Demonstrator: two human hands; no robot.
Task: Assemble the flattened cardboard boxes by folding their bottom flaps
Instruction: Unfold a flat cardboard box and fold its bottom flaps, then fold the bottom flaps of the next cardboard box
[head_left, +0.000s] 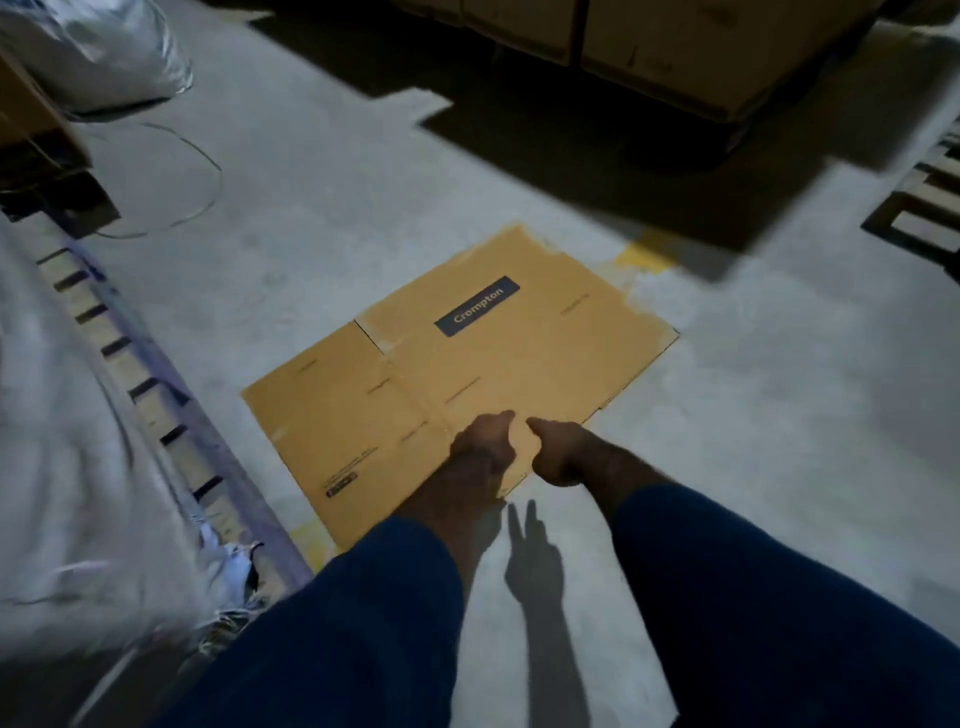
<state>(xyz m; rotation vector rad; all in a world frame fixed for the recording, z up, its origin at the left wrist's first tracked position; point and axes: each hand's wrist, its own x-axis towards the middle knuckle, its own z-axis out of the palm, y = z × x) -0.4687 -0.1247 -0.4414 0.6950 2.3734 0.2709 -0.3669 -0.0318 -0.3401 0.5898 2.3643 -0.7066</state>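
Blue sleeves; hands on flat cardboard

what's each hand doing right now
Left hand: closed, gripping the near edge of the flattened cardboard box.
Right hand: closed, gripping the same edge.

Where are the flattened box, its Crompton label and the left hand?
flattened box (337, 415), head view, bare left panel
Crompton label (477, 306), head view, middle of dark strip
left hand (480, 449), head view, back of the hand
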